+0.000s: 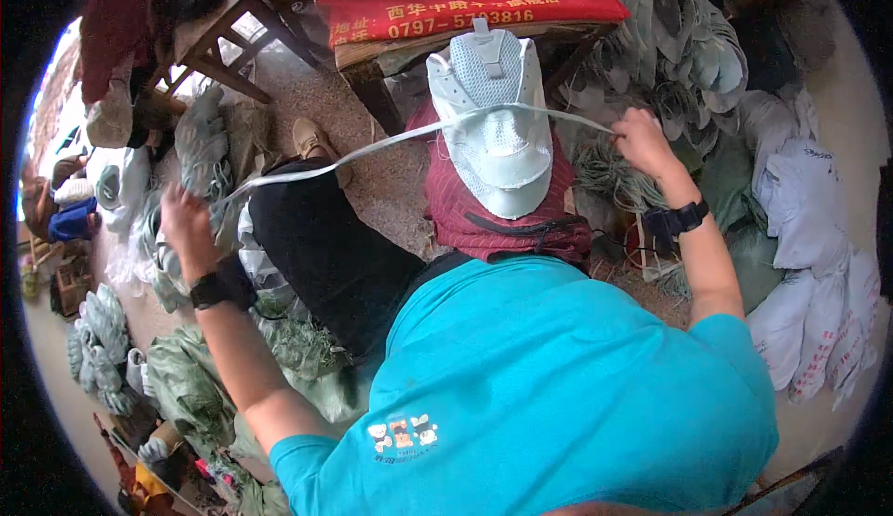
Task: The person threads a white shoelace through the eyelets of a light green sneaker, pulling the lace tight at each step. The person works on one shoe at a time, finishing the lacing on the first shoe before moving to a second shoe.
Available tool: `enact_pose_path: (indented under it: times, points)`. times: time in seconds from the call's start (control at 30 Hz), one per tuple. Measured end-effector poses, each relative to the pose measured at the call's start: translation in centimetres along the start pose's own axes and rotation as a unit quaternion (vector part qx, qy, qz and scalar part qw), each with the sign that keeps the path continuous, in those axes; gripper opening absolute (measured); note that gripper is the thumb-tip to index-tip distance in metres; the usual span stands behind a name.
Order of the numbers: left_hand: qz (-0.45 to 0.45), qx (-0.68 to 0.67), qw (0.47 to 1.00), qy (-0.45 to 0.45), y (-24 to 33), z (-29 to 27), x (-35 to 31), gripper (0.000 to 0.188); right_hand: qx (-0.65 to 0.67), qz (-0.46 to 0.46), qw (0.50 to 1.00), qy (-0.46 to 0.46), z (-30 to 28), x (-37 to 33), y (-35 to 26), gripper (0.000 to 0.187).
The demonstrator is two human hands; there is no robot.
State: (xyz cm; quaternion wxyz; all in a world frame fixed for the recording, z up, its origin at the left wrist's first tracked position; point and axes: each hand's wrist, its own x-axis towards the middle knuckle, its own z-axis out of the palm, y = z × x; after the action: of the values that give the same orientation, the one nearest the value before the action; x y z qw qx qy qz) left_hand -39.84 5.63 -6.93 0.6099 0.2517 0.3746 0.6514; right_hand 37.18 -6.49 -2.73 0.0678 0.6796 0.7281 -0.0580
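Note:
A white and pale grey shoe upper (503, 181) lies on the dark red cloth (465, 229) over my lap, its tongue pointing away from me. A white shoelace (372, 147) runs across it, stretched out to both sides. Whether the lace passes through the eyelets, I cannot tell. My right hand (644, 144) is closed on the lace's right end, with thumb and fingers pinched together. Far out on the left, my left hand (189, 226) is closed at the other end, slightly blurred. Both arms are spread wide.
A wooden stool (367, 77) with a red cover (456, 0) stands just ahead. Bundled grey shoe uppers (665, 27) hang at the far right. White sacks (807, 204) line the right side. Green bags (191, 381) and bundled pieces (98, 344) lie at the left.

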Motion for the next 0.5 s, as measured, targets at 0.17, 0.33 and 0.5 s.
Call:
enact_pose_path:
  times: [0.17, 0.33, 0.5]
  points:
    - [0.027, 0.296, 0.954, -0.041, -10.5, 27.1, -6.7, 0.027, 0.444, 0.211, 0.87, -0.032, 9.3, -0.1, 10.9, 0.02]
    - [-0.042, 0.234, 0.96, -0.149, -18.2, 32.6, -10.6, 0.023, 0.854, 0.399, 0.319, 0.103, 10.8, -1.4, 12.7, 0.027]
    - [-0.113, 0.233, 0.952, -0.166, -20.0, 34.1, -13.2, 0.022, 0.822, 0.493, 0.154, 0.239, 18.4, -8.7, 22.5, 0.016]
